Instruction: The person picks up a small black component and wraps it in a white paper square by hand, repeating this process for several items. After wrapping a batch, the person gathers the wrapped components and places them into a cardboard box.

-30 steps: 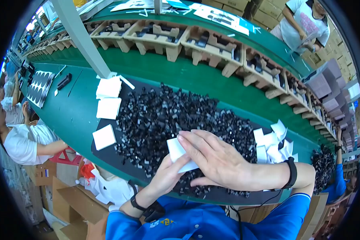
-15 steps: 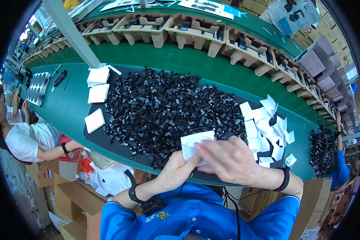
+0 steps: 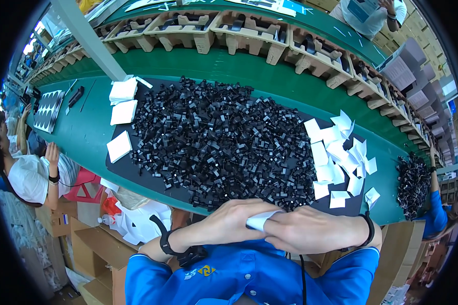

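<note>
Close to my body, at the near edge of the table, my left hand [image 3: 235, 221] and my right hand [image 3: 301, 229] meet around a small white paper [image 3: 262, 220]. Both are closed on it, and only a curved strip shows between them; the fingers hide the rest. Just beyond my hands spreads a big heap of small black plastic parts [image 3: 219, 142], too small to name exactly. Right of the heap lie several loose white folded papers [image 3: 336, 157], scattered and overlapping. Left of it are three white paper stacks, one at the back [image 3: 123, 90], one in the middle [image 3: 123, 112] and one nearer [image 3: 119, 147].
A row of moulded cardboard trays [image 3: 244, 33] lines the far side, with a metal post [image 3: 89, 43] at left. Co-workers sit left [image 3: 30, 175] and right [image 3: 435, 218], the latter by another black heap [image 3: 413, 183]. Open cardboard boxes [image 3: 102, 244] stand below the table.
My hands have drawn the white paper nearer to me, closing around it and covering most of it. The left co-worker's hand has risen. At far right back, a person's held printed sheet has moved.
</note>
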Tool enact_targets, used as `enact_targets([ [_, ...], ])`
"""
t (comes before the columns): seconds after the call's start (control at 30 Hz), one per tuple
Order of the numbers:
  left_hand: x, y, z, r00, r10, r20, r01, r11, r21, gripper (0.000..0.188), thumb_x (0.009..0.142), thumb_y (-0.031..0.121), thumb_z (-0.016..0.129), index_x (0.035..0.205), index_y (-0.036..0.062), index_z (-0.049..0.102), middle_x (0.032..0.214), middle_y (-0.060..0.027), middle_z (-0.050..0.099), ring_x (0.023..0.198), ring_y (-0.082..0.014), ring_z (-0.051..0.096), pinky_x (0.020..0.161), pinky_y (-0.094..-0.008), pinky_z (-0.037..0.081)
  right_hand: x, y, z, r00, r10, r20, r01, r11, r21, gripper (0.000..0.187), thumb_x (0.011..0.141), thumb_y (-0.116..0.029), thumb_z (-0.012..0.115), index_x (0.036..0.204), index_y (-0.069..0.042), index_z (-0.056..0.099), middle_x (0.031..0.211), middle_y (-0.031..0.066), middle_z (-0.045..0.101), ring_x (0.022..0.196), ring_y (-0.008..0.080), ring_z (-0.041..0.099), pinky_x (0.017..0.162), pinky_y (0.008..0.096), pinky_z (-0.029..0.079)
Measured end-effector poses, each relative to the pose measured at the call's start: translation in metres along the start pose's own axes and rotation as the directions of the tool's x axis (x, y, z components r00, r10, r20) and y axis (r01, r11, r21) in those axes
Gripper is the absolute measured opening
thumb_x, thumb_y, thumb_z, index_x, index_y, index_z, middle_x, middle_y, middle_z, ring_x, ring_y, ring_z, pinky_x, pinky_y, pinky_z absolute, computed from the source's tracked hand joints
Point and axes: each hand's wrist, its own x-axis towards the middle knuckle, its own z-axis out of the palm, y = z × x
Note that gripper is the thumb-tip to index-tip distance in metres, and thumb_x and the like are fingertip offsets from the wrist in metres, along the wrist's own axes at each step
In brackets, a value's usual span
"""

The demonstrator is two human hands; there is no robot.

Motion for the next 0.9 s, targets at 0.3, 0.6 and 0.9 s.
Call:
enact_targets([
  [0.3,-0.034,-0.027,-0.033,0.858,-0.189,-0.478,0.250,0.966,0.068,0.034,0.068,0.006,0.079,0.099,0.0036,0.066,0.088,-0.0064,0.067,0.080,-0.0149,0.066,0.070,-0.0258,0.051,0.090,0.087,0.002,0.778,-0.008,-0.629,-0.213,0.937,-0.276,0.021,0.082,-0.013,0.065,0.099,-0.002,0.061,0.083,0.0111,0.060,0.061,0.0290,0.061,0.053,0.0354,0.051],
  [0.6,-0.047,-0.039,-0.047,0.754,-0.348,-0.557,0.221,0.933,-0.283,0.030,0.067,-0.003,0.079,0.094,0.0004,0.066,0.088,-0.0060,0.068,0.081,-0.0115,0.065,0.073,-0.0236,0.052,0.115,0.102,0.016,0.803,0.068,-0.592,-0.310,0.896,-0.317,0.020,0.081,-0.016,0.067,0.093,-0.001,0.063,0.081,0.0119,0.060,0.061,0.0304,0.062,0.051,0.0368,0.050],
  [0.9,-0.038,-0.041,-0.045,0.803,-0.363,-0.474,0.164,0.898,-0.409,0.032,0.069,-0.003,0.078,0.098,0.0001,0.065,0.088,-0.0062,0.067,0.083,-0.0114,0.064,0.076,-0.0238,0.051,0.112,0.108,0.004,0.822,0.010,-0.570,-0.274,0.883,-0.380,0.013,0.080,-0.011,0.067,0.085,0.001,0.067,0.074,0.0111,0.062,0.063,0.0278,0.064,0.053,0.0353,0.051],
])
